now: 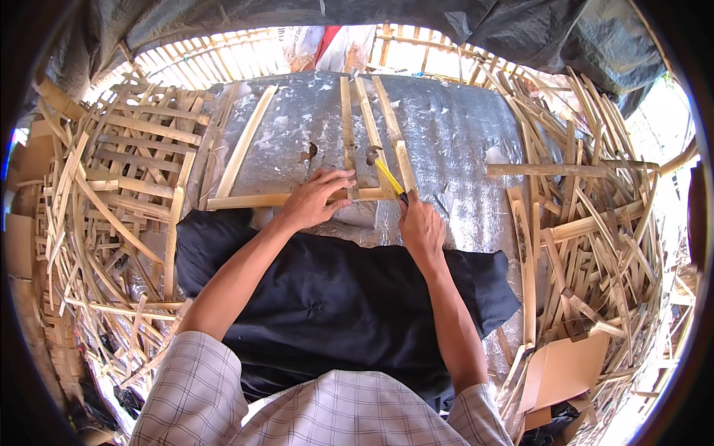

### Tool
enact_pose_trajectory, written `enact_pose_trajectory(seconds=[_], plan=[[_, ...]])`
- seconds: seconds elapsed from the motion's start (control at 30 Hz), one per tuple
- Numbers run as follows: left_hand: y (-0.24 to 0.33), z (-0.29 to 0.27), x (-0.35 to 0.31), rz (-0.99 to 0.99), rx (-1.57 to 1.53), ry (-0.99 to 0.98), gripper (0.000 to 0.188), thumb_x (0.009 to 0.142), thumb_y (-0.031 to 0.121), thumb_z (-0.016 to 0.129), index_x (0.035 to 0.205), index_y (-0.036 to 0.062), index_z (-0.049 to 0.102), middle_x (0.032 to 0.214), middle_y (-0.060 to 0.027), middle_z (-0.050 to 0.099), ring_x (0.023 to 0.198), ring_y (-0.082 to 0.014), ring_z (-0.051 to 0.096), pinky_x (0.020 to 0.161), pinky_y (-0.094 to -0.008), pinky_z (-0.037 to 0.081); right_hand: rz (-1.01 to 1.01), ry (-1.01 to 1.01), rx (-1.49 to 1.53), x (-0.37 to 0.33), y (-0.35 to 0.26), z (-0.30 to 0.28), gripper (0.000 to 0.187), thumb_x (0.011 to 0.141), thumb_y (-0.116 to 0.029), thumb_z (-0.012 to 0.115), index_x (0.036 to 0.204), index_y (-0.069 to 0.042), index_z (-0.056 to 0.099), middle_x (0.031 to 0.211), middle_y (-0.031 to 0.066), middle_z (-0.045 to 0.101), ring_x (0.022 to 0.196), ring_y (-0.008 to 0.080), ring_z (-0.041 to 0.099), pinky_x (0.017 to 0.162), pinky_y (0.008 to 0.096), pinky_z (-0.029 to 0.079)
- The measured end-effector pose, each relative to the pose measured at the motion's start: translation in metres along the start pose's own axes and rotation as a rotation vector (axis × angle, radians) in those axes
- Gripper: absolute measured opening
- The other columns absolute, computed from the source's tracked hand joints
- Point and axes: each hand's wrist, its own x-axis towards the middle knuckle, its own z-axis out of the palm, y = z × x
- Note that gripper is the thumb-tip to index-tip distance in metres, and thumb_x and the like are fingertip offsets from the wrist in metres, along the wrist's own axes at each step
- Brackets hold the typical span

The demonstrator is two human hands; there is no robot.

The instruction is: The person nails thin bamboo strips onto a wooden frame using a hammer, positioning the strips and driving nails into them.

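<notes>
Currently the left hand (316, 197) lies flat, fingers spread, pressing a horizontal bamboo slat (253, 200) where an upright slat (346, 126) crosses it on the silver-wrapped table (446, 126). Right hand (420, 227) is closed around the yellow handle of a small hammer (387, 175), head just right of the left fingertips. Risk, judged: a stray blow could catch those fingers, given how close they sit. The thin slat may also split or shift. Loose bamboo offcuts (587, 223) crowd both sides; black cloth (335, 305) covers the near edge.
</notes>
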Motion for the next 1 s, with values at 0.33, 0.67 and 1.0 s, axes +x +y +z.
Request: enact_pose_trajectory(seconds=[0.33, 0.67, 1.0], plan=[[-0.002, 0.001, 0.000, 0.022, -0.018, 0.037, 0.040, 0.098, 0.043, 0.068, 0.128, 0.0165, 0.067, 0.146, 0.0095, 0.057, 0.128, -0.0230, 0.054, 0.093, -0.0434, 0.059, -0.024, 0.041, 0.110, -0.005, 0.001, -0.009, 0.024, 0.103, -0.023, 0.063, 0.100, 0.000, 0.062, 0.074, 0.0276, 0.066, 0.072, 0.0491, 0.067, 0.064, 0.0577, 0.052], [-0.002, 0.000, 0.000, -0.002, -0.021, 0.002, 0.040, 0.098, 0.042, 0.068, 0.129, 0.0174, 0.066, 0.147, 0.0105, 0.055, 0.130, -0.0230, 0.053, 0.093, -0.0439, 0.060, -0.055, 0.134, 0.237, -0.006, 0.010, 0.006, 0.021, 0.102, -0.019, 0.062, 0.106, 0.002, 0.061, 0.076, 0.0290, 0.066, 0.074, 0.0514, 0.066, 0.064, 0.0596, 0.052], [-0.001, -0.001, 0.000, -0.007, -0.012, -0.001, 0.040, 0.098, 0.042, 0.068, 0.129, 0.0169, 0.067, 0.148, 0.0114, 0.055, 0.132, -0.0222, 0.051, 0.097, -0.0430, 0.059, 0.034, 0.166, 0.049, -0.010, 0.012, -0.016, 0.020, 0.103, -0.019, 0.061, 0.107, 0.001, 0.062, 0.076, 0.0272, 0.068, 0.075, 0.0479, 0.069, 0.065, 0.0573, 0.053]])
